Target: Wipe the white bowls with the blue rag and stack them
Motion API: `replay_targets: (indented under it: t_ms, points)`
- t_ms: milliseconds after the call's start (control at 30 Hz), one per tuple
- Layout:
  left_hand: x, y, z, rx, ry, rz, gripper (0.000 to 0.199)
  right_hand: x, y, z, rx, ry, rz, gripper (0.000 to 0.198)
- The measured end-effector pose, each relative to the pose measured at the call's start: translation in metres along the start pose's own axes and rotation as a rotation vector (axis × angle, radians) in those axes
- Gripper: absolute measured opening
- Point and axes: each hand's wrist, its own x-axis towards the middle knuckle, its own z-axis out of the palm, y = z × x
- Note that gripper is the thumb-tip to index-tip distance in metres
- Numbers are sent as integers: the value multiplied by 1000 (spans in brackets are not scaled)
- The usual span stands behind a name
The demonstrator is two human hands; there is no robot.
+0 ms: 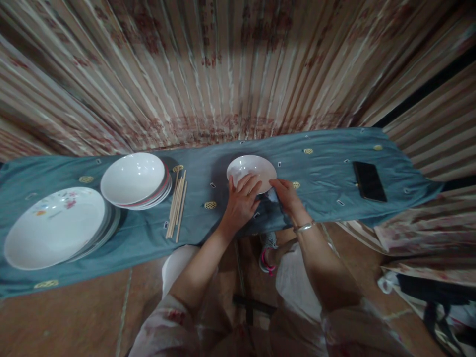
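A small white bowl (256,166) is in front of me on the blue-green cloth. My left hand (241,201) reaches over its near rim, fingers spread across the inside and thumb by the left side of the rim. Whether those fingers press on the bowl I cannot tell. At the right edge, my right hand (288,196) pinches the rim between thumb and fingers; a bracelet is on that wrist. Just under the rim, beside the right hand, shows a small pale patch (271,195) that I cannot make out.
Several wooden chopsticks (176,206) lie left of the bowl. Beyond them stand a stack of white bowls (132,178) and a stack of flowered plates (55,228). A black phone (370,181) lies on the right of the cloth (320,168). A pleated curtain (230,74) hangs behind.
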Motion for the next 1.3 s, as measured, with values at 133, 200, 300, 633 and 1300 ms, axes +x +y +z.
replay_targets:
  t_ms: [133,200,300,633,1300]
  points:
    - [-1,2,0,16,-69,-32,60,21,4,-16,42,129,8,26]
    - [-2,3,1,0,-140,-60,58,32,6,-24,81,241,-25,25]
    - [-2,7,5,-39,-251,-81,51,48,7,-35,122,358,-64,23]
    - [0,17,6,-122,-366,-100,41,79,5,-46,252,558,-55,18]
    - [-3,16,3,-137,-332,-106,36,113,6,-49,351,667,-39,25]
